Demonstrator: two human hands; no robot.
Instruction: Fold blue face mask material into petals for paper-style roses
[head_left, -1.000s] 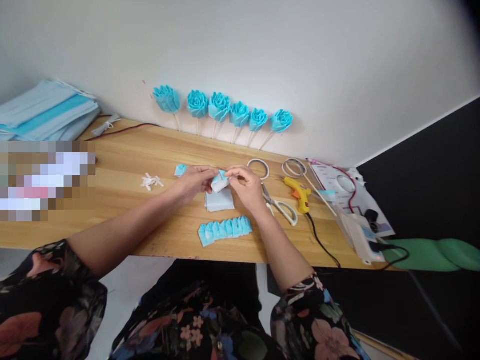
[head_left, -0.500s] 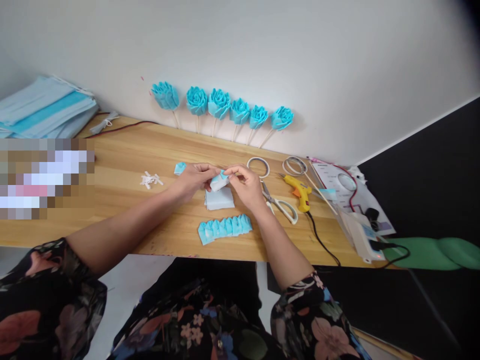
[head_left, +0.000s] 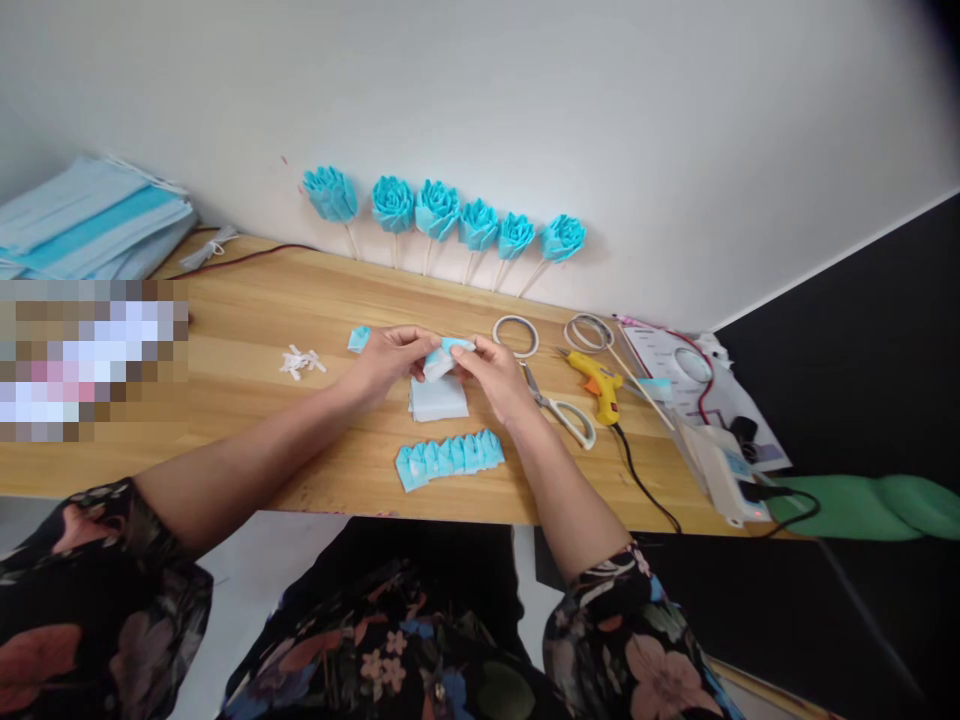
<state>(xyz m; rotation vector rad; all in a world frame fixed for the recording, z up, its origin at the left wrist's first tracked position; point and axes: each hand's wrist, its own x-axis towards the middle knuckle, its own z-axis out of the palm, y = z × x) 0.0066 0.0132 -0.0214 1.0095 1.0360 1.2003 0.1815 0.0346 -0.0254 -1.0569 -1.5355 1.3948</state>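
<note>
Between my left hand (head_left: 394, 360) and my right hand (head_left: 493, 377) is a folded piece of blue and white mask fabric (head_left: 444, 358). Both hands pinch it, the left at its left side and the right at its right edge. Just below it lies a stack of pale fabric squares (head_left: 439, 399). Nearer the table edge is an overlapping row of folded blue petals (head_left: 450, 458). A single folded blue piece (head_left: 359, 339) shows partly from behind my left hand.
Several blue fabric flowers (head_left: 437, 208) on sticks lean on the wall. Scissors (head_left: 562, 410), a yellow glue gun (head_left: 598, 385), a tape roll (head_left: 516, 337) and a power strip (head_left: 724, 470) lie right. White scraps (head_left: 302, 361) and stacked masks (head_left: 90, 215) are left.
The fabric piece has been turned or opened out, so its upper edge now stretches further right. My right fingers have shifted along that edge; my left hand is nearly still.
</note>
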